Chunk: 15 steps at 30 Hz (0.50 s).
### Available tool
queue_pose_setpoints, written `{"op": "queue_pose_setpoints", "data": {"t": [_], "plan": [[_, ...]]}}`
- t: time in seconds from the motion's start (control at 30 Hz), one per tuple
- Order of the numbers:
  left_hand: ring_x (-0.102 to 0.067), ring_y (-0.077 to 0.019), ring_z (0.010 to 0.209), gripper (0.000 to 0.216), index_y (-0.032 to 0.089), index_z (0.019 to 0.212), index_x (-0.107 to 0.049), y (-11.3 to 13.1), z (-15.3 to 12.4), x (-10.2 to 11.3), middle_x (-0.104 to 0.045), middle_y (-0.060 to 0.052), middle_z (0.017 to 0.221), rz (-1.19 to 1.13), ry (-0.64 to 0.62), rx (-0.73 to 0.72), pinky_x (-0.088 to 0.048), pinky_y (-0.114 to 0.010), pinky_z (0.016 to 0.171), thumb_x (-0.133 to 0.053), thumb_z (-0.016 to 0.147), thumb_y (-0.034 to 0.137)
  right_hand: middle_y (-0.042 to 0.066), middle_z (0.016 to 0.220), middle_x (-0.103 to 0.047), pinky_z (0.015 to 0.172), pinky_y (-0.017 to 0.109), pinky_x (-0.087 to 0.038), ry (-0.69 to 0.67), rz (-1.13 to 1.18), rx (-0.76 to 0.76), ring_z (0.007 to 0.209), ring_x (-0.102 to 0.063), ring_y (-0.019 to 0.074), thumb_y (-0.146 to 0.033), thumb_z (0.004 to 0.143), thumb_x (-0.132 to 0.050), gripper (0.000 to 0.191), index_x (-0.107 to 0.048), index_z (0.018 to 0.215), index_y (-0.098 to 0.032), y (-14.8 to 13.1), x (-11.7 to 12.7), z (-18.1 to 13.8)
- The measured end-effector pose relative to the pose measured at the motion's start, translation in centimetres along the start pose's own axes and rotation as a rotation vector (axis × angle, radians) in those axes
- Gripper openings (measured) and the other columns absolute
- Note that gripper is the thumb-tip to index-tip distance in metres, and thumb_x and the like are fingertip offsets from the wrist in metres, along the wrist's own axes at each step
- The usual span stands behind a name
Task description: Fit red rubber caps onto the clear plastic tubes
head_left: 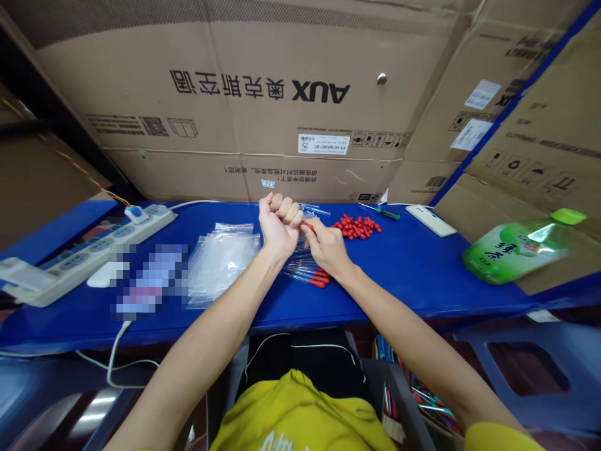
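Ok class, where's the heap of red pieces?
In the head view, the heap of red pieces lies right of the right hand, in front of the screwdriver.

Blue table [408, 254] — red pieces [357, 227], plastic bags [218, 266], power strip [96, 246].

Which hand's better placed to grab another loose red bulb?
Right hand, likely: it's nearer the pile of red bulbs, though pinching a red bulb. The left hand, curled, sits farther away.
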State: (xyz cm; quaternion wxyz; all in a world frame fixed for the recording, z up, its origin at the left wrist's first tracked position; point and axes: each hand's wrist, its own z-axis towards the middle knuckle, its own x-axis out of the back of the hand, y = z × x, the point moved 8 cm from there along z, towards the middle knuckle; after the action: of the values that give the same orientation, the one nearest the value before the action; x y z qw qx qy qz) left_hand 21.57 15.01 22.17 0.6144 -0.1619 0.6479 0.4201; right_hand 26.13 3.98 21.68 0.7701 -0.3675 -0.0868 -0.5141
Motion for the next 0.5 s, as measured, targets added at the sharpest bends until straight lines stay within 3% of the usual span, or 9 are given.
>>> {"op": "queue_pose_setpoints", "data": {"t": [0.1,0.27,0.5], "plan": [[-0.02,-0.0073,0.038,0.048,0.021,0.064,-0.016,0.3,0.1,0.1,-0.016,0.007,0.051,-0.01,-0.003,-0.014,-0.023,-0.022,0.038,-0.041,0.104,0.029,-0.002,0.066,-0.065,0.065,0.028,-0.05,-0.022,0.126,-0.059,0.057,-0.064,0.0156,-0.041,0.107,-0.046,0.024,-0.061,0.106,-0.022,0.3,-0.1,0.1],[-0.024,-0.0078,0.04,0.047,0.021,0.062,-0.019,0.9,0.2,-0.7,-0.019,0.006,0.051,-0.017,-0.051,-0.002,-0.028,-0.022,0.04,-0.042,0.103,0.029,-0.002,0.072,-0.068,0.052,0.023,-0.048,-0.096,0.424,-0.219,0.048,-0.062,0.0113,-0.053,0.107,-0.04,0.036,-0.056,0.098,-0.022,1.3,-1.1,0.0],[-0.02,-0.0075,0.039,0.05,0.021,0.063,-0.019,1.3,0.5,0.1,-0.018,0.007,0.051,0.017,0.026,-0.023,-0.022,-0.024,0.038,-0.044,0.105,0.034,-0.001,0.071,-0.066,0.063,0.024,-0.048,-0.04,0.172,-0.1,0.059,-0.063,0.013,-0.043,0.108,-0.044,0.029,-0.058,0.095,-0.022,0.9,-0.3,0.1]]}}
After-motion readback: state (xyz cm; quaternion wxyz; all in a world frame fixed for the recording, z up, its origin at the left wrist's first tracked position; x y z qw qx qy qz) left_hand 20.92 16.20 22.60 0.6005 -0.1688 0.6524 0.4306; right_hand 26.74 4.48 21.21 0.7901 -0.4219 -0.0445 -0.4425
